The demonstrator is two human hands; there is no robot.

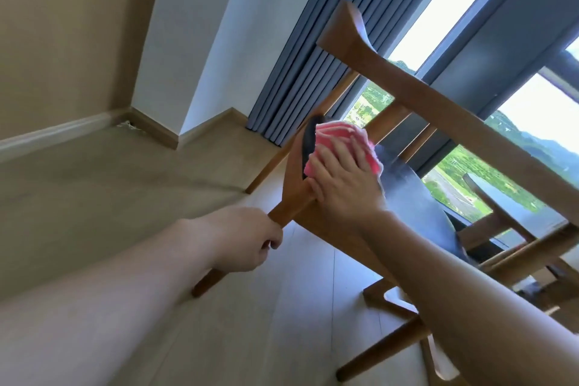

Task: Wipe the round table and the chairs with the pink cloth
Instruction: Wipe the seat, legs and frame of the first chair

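**Chair wipe under way, table out of view**

We judge ourselves to be in the chair part of the job: the wooden chair [344,222] is tilted toward us and the pink cloth [340,141] lies on the corner of its dark seat, under our fingertips. The round table does not show, so we cannot tell whether it has been wiped; a second chair [488,207], beyond our right wrist by the window, may be left to do. Our right hand [341,178] lies flat, fingers straight and close together, pressing the cloth onto the seat edge. Just below it, our left hand [247,238] is curled tight round the chair's front leg, steadying it
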